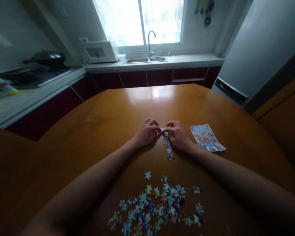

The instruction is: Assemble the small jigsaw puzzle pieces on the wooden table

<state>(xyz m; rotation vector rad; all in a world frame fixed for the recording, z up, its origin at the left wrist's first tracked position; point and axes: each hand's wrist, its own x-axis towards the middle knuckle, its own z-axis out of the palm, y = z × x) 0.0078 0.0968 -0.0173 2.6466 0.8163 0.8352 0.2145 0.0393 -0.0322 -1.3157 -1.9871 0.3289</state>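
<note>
Table (113, 114): wood, smooth and glossy, a bright sheen toward the far edge
Loose puzzle pieces (143, 197): printed card by the look, smooth-faced
Puzzle strip (167, 144): the same printed card, its surface broken by seams
Picture sheet (206, 136): thin printed paper
Tap (149, 42): smooth, shiny metal
Sink (148, 61): metal, softly shiny
Fridge (260, 49): smooth, satin rather than glossy
Pan (50, 59): dark, faintly shiny metal

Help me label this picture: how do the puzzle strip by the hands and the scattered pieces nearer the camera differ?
The puzzle strip forms a narrow line; the scattered pieces lie in an uneven spread.
The strip covers a small area; the scattered pieces cover a much wider one.
The left hand and right hand are at the strip's far end; neither touches the scattered pieces.
Both are multicoloured and lie on the table.
</note>
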